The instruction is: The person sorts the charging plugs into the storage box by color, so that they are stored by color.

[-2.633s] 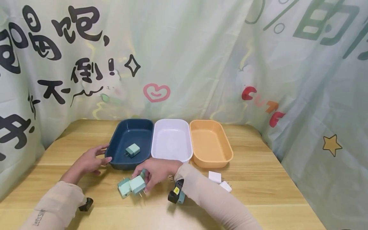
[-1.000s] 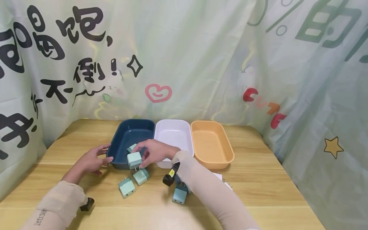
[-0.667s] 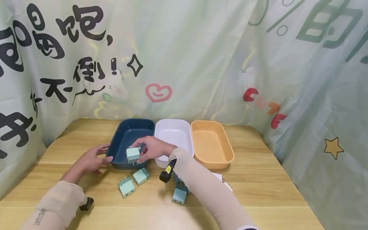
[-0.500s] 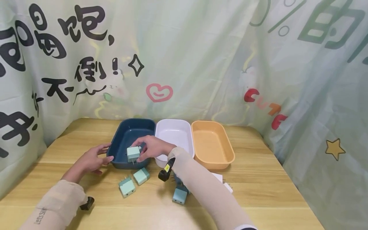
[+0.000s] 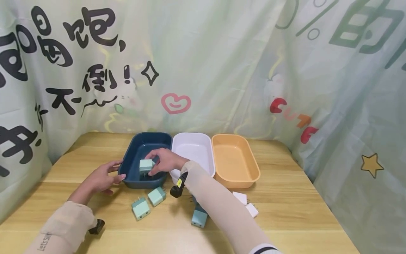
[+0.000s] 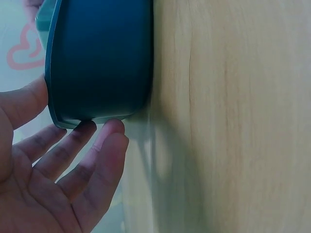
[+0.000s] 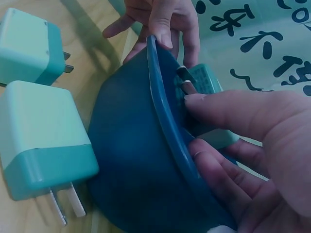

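Note:
My right hand [image 5: 166, 160] pinches a mint-green charger plug [image 5: 146, 165] between thumb and fingers, low inside the dark blue tray [image 5: 127, 155]. In the right wrist view, the charger's prongs [image 7: 187, 87] point toward the thumb, and the other fingers lie by the tray's rim. My left hand [image 5: 99, 178] holds the same tray at its near left corner, thumb and fingers on either side of it. In the left wrist view, the left thumb [image 6: 29, 102] touches the rim. Two more mint-green chargers, one nearer me [image 5: 141, 209] and one closer to the tray [image 5: 157, 196], lie on the table.
A white tray [image 5: 193, 144] and an orange tray [image 5: 236, 162] stand in a row beside the blue one. Blue chargers [image 5: 199, 217] lie partly under my right forearm. White chargers [image 5: 239, 198] lie right of that forearm. A printed curtain [image 5: 215, 70] hangs behind the table.
My right hand has picked up a mint-green charger from the table, carried it over the blue tray's front rim and lowered it inside. My left hand stays at the tray's corner.

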Tool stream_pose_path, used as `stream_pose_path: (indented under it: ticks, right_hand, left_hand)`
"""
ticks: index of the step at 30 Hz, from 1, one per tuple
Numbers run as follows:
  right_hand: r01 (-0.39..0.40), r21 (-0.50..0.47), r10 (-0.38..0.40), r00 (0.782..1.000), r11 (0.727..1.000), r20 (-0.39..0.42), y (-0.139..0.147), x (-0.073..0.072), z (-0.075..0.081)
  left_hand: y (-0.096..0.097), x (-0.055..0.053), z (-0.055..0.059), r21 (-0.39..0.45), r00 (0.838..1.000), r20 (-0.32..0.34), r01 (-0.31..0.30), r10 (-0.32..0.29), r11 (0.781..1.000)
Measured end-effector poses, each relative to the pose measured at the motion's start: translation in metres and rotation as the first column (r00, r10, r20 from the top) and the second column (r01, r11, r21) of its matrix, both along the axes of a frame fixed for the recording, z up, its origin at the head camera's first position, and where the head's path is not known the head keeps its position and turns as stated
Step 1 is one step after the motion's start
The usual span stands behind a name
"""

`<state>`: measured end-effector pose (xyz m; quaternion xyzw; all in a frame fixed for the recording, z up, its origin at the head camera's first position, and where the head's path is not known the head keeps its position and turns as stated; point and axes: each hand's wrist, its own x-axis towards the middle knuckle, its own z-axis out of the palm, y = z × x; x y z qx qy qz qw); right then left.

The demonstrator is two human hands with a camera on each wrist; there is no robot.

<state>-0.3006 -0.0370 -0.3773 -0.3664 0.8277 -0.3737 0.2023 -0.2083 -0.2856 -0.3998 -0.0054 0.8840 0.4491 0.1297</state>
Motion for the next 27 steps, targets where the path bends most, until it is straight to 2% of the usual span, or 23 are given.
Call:
stream_pose_path:
  ticks: [6,14,19,27]
  right_hand:
    - [0.05,0.015,-0.049,0.997,0.999,-0.06,-0.005,-0.009,-0.001]
    - [0.105,-0.018,-0.106,0.992,0.994,-0.072,-0.014,-0.018,-0.003]
    - [0.146,-0.016,-0.147,0.984,0.989,-0.099,-0.019,-0.025,-0.004]
    - [0.213,-0.072,-0.22,0.97,0.974,-0.108,-0.025,-0.031,-0.008]
  left_hand:
    - [0.001,-0.003,0.001,-0.008,1.0,-0.003,-0.006,0.006,1.0]
    - [0.001,-0.002,0.001,-0.001,1.0,0.005,-0.01,0.01,1.0]
    - [0.001,-0.001,0.002,0.001,1.0,-0.002,-0.003,0.003,1.0]
    - [0.001,0.0,0.003,0.014,1.0,0.005,-0.01,0.01,1.0]
